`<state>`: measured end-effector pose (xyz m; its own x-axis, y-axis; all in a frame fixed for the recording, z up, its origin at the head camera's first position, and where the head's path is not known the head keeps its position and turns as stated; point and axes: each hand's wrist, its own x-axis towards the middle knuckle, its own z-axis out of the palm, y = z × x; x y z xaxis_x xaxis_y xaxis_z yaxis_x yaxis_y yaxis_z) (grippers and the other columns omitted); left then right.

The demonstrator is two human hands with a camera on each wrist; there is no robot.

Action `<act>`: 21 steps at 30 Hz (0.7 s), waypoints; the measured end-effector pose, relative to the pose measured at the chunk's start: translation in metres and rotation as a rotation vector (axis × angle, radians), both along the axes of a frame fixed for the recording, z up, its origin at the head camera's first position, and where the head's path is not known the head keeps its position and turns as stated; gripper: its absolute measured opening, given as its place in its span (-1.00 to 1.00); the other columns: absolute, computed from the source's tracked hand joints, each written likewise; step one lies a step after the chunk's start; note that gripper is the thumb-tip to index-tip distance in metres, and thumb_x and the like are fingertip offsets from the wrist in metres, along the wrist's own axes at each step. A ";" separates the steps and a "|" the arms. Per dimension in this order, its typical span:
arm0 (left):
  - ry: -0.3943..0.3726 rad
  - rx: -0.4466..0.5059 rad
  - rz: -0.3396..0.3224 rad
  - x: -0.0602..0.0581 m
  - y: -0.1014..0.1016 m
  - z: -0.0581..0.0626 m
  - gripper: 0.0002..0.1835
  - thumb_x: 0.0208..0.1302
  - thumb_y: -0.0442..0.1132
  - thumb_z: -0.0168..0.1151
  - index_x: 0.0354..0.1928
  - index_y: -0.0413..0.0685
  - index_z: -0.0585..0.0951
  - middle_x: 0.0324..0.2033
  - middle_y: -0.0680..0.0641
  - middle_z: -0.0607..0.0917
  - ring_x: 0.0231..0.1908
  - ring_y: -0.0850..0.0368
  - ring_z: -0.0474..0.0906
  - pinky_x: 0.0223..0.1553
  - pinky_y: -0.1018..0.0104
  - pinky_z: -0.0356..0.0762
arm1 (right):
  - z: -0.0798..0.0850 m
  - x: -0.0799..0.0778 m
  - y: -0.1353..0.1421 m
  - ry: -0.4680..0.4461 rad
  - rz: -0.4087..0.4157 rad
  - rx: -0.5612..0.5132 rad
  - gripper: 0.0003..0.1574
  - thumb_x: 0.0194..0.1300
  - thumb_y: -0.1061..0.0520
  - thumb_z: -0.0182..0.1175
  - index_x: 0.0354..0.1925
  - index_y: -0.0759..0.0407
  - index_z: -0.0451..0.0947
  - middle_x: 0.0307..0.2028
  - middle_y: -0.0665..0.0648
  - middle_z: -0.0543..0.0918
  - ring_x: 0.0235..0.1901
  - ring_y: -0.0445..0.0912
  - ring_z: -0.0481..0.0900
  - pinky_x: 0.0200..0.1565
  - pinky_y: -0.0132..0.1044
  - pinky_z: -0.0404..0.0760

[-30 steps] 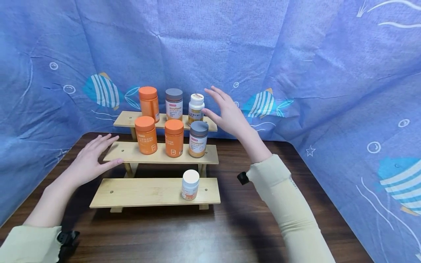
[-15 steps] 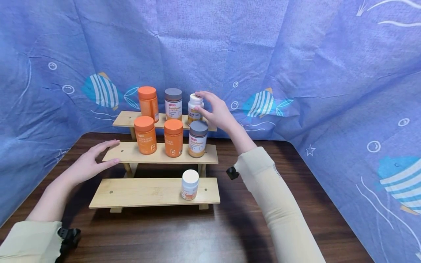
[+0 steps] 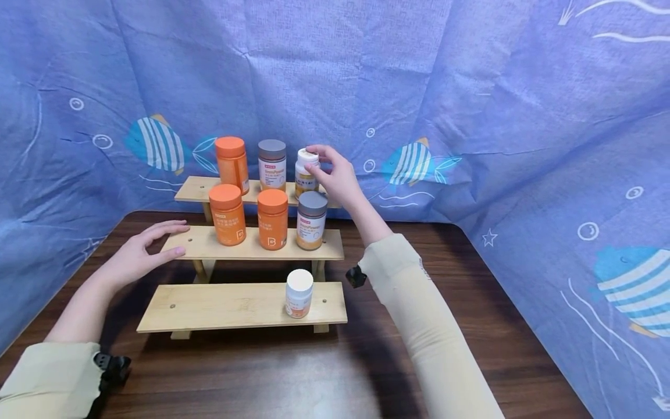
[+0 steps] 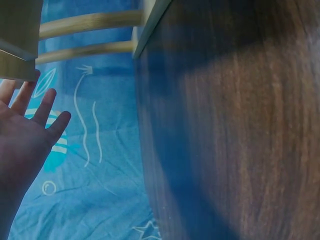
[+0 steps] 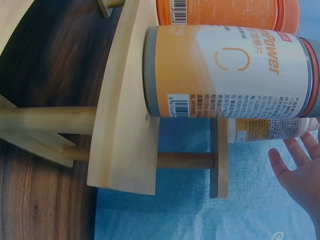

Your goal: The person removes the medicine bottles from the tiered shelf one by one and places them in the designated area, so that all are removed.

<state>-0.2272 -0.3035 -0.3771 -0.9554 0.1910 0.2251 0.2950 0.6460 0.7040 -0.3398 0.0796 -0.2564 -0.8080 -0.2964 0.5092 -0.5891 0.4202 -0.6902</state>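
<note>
On the right end of the top shelf stands a white supplement bottle (image 3: 306,178) with a yellow-brown label. My right hand (image 3: 337,177) holds it near the cap, fingertips over the top and thumb at the near side. In the right wrist view that hand (image 5: 302,172) reaches the bottle's cap end, behind a large grey-lidded jar (image 5: 230,72). My left hand (image 3: 137,254) is at the left end of the middle shelf (image 3: 199,247), thumb near its front edge, fingers along its far corner. The left wrist view shows this hand (image 4: 25,130) with its fingers extended beside the wood.
An orange jar (image 3: 232,165) and a grey-lidded jar (image 3: 272,164) share the top shelf. Two orange jars and a grey-lidded jar (image 3: 311,221) stand on the middle shelf. A small white bottle (image 3: 299,294) is on the bottom shelf (image 3: 230,305). Blue cloth hangs behind the table (image 3: 251,378).
My right hand has moved left from beside the white bottle onto its cap area, its fingers closing in. The left hand has come slightly lower at the middle shelf's end.
</note>
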 end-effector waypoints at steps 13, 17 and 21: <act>0.013 0.017 0.005 -0.005 -0.004 -0.004 -0.43 0.18 -0.08 0.32 0.24 0.04 0.44 0.27 -0.16 0.29 0.26 -0.23 0.10 0.13 -0.28 0.04 | 0.002 0.002 0.000 -0.005 -0.025 -0.044 -0.56 0.29 -0.02 0.21 0.12 0.00 0.49 0.02 0.00 0.58 0.00 -0.19 0.49 0.01 -0.23 0.50; 0.027 0.012 0.014 -0.007 -0.004 -0.006 -0.45 0.19 -0.07 0.31 0.23 0.06 0.44 0.24 -0.11 0.32 0.24 -0.08 0.14 0.12 -0.08 0.10 | 0.003 0.001 0.006 -0.004 -0.025 -0.061 -0.56 0.29 -0.01 0.21 0.12 0.00 0.49 0.03 0.01 0.58 0.00 -0.19 0.50 -0.01 -0.23 0.51; 0.061 0.012 0.023 -0.007 -0.003 -0.010 -0.47 0.19 -0.08 0.31 0.22 0.10 0.47 0.20 -0.02 0.36 0.17 0.37 0.17 0.06 0.45 0.14 | 0.006 0.001 0.015 -0.014 -0.008 -0.091 -0.55 0.28 0.01 0.22 0.13 0.03 0.49 0.06 0.04 0.57 0.01 -0.15 0.51 -0.02 -0.21 0.51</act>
<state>-0.2343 -0.3068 -0.3867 -0.9441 0.1657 0.2850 0.3224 0.6447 0.6932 -0.3393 0.0946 -0.2504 -0.8176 -0.2427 0.5221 -0.5757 0.3599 -0.7342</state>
